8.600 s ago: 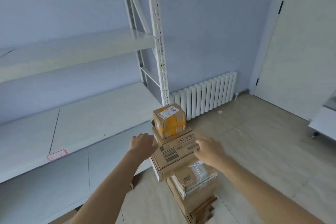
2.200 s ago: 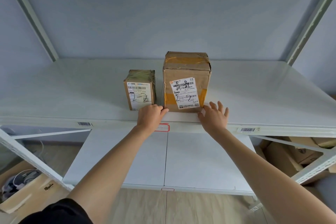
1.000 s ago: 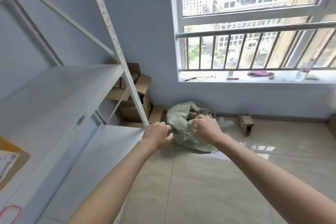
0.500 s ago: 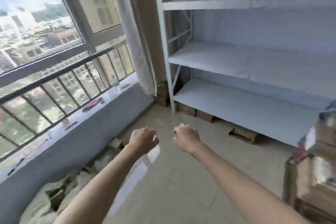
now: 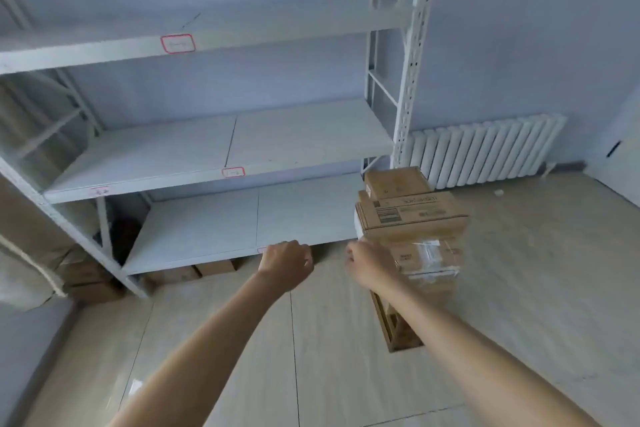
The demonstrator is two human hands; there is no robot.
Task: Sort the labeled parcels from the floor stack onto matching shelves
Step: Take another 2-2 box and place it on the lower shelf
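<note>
Floor stack (image 5: 412, 243) of cardboard parcels stands on the pale wood floor (image 5: 519, 288), right of centre, just off the right end of the white metal shelving unit (image 5: 221, 142). Small top parcel (image 5: 396, 182) sits on a wider flat box (image 5: 412, 215) bearing a printed label; below that a parcel wrapped in clear film (image 5: 429, 258), then more cartons down to the floor, partly hidden by the right forearm. Left hand (image 5: 286, 262) held out in the air, fingers curled into a loose fist, holding nothing, in front of the lowest shelf's near edge. Right hand (image 5: 372, 267) likewise curled and empty, close beside the film-wrapped parcel; contact cannot be told through motion blur. Three shelf boards visible, red-bordered tags (image 5: 177, 44) on their front edges, writing illegible. White radiator (image 5: 485, 149) on the far wall, right of the shelving. Brown cartons (image 5: 194, 270) under the lowest shelf.
</note>
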